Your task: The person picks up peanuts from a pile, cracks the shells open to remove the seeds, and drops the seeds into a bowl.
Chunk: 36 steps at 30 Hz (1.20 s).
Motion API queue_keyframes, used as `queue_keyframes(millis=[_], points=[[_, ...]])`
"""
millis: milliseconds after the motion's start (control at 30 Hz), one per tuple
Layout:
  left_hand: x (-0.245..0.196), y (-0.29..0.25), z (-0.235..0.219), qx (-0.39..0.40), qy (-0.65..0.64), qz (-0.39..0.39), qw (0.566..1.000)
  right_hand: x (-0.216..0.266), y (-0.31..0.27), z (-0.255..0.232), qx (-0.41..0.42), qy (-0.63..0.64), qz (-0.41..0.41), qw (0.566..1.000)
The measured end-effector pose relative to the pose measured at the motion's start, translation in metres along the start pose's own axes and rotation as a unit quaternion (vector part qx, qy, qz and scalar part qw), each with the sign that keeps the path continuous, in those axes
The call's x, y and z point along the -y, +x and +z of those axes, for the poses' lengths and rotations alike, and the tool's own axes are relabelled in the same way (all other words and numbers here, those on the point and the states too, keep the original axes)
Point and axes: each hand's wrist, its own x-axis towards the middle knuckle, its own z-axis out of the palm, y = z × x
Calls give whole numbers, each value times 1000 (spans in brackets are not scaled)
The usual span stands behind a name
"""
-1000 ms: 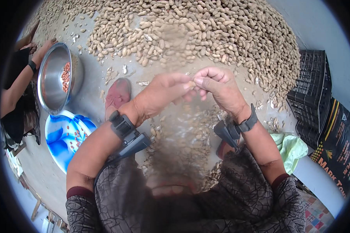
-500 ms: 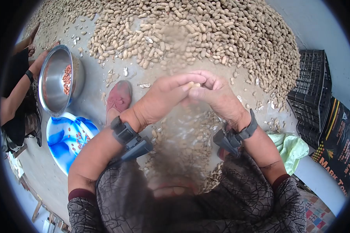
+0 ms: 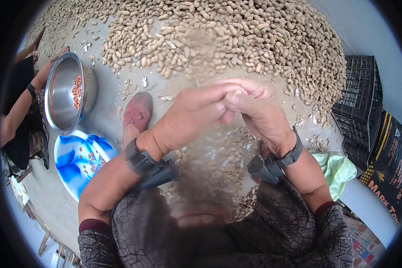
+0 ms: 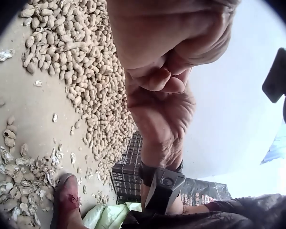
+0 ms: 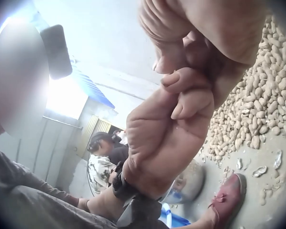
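Both of my hands meet in front of me over the floor. My left hand [image 3: 196, 109] and my right hand [image 3: 254, 105] pinch one peanut pod [image 3: 237, 92] together between thumbs and fingertips; only a pale bit of it shows. In the left wrist view the left hand [image 4: 162, 43] has its fingers curled against the right hand [image 4: 159, 119]. In the right wrist view the right hand [image 5: 200, 28] presses on the left hand [image 5: 176, 129], and the pod is hidden there. A large heap of unshelled peanuts [image 3: 219, 35] lies just beyond the hands.
Empty shells [image 3: 219, 156] litter the floor under my hands. A steel bowl [image 3: 60, 91] with red kernels and a blue basin [image 3: 76, 158] sit at left, by another person's arm [image 3: 18, 107]. A red shoe [image 3: 136, 114], black crates [image 3: 355, 107], a green cloth [image 3: 335, 169] lie around.
Both hands stayed joined on the pod and shifted slightly right. The right hand rolled so its fingers now lie over the left fingertips.
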Motion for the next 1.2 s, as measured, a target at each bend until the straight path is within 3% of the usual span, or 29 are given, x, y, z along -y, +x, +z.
queue_keyframes(millis=[300,367,467,800,1000,1100,1200], points=[[0,-1,-2,4,-38,-45,998,3,1,0,-2,-17,-1,1000],[6,1,-4,-7,-137,-62,989,3,5,-2,24,-65,4,998],[-3,2,-1,-3,-156,-88,984,-6,4,-1,27,-37,-5,999],[3,0,-4,42,-182,-55,981,3,-2,-1,49,-15,8,999],[-7,-2,2,63,-82,-13,995,11,-6,6,-14,-106,7,994],[-9,0,4,42,-106,10,993,15,-4,7,-47,-121,-22,991],[-13,-1,-1,54,-153,-15,987,10,0,1,-11,-112,-1,994]])
